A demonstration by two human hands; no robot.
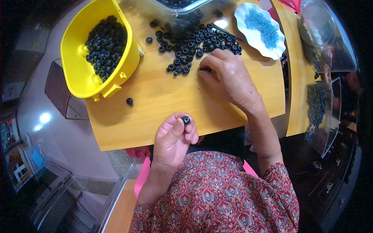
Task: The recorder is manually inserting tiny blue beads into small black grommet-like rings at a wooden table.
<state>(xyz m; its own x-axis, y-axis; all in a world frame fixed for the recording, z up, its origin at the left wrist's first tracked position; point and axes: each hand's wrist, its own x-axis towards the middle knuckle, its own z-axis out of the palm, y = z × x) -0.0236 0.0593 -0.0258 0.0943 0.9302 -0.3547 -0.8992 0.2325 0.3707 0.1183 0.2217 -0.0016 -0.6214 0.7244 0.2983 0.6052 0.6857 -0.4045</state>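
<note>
Between the thumb and fingers of my left hand [174,134] is a small round black part [186,120] with a ringed hole facing up, held over the table's near edge. My right hand [229,75] reaches to the near side of a loose pile of black ring-shaped parts [194,44]. Its thumb and fingertips are pinched on a small black part [205,69], mostly hidden by the fingers. One more black part [129,101] lies alone on the wooden table [155,101], left of my left hand.
A yellow bin [134,58] full of similar black parts stands at the left edge. At the far right, a white wavy-edged dish [241,19] holds small clear-blue pieces [262,29]. A clear plastic container [182,9] sits at the back. Clear boxes [330,120] stand beyond the right edge.
</note>
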